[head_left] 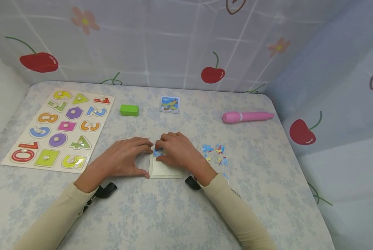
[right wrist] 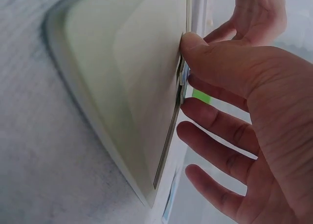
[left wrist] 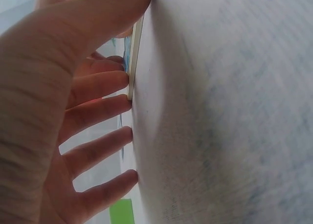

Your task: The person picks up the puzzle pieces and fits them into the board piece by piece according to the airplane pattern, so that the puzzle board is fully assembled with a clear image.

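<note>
A pale, square puzzle tray (head_left: 166, 176) with a raised rim lies flat between both hands. My left hand (head_left: 124, 158) rests its thumb and fingertips against the tray's left side, fingers fairly straight. Over the tray's upper left part, my right hand (head_left: 177, 150) pinches a blue puzzle piece (head_left: 157, 152) between thumb and fingers. In the right wrist view the piece (right wrist: 184, 73) sits at the thumb tip, low over the tray (right wrist: 132, 87); its exact seating is hidden. Several loose puzzle pieces (head_left: 207, 148) lie right of the right hand, some partly covered by the forearm.
A board of numbers and shapes (head_left: 92, 140) lies at the left. Towards the back are a green block (head_left: 129, 110) and a small airplane picture card (head_left: 170, 105). A pink, pen-shaped object (head_left: 249, 117) lies back right. Patterned curtain (head_left: 174, 45) borders the table.
</note>
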A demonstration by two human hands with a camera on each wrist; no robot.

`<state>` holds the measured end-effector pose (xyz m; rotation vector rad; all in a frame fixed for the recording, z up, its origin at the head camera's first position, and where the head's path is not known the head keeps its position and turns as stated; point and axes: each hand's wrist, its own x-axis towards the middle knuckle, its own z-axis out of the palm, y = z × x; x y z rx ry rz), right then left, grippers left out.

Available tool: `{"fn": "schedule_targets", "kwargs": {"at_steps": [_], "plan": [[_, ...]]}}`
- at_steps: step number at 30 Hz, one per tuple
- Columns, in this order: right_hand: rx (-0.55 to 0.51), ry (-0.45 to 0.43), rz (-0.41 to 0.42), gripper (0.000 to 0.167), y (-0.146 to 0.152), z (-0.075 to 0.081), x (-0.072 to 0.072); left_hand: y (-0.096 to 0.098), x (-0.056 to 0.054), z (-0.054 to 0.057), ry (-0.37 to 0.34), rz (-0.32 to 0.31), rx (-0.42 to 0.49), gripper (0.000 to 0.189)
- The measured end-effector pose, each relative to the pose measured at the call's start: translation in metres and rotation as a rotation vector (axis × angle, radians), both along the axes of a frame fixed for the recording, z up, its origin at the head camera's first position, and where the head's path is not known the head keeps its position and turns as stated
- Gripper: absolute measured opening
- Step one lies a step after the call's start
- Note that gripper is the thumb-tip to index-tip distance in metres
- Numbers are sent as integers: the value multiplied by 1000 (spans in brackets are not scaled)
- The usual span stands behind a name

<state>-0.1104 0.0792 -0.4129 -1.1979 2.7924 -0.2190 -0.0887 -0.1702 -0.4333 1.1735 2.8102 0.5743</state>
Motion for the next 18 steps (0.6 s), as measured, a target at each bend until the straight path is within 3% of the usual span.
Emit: {"fn": "schedule_targets", "kwargs": {"at_steps": [12, 18], "plan": [[-37, -31, 12, 28, 8, 2, -1, 1, 2, 1, -1, 7, -9, 77], [-43, -38, -38, 29, 24, 7, -3, 2, 3, 2, 3, 6, -7, 78]]}}
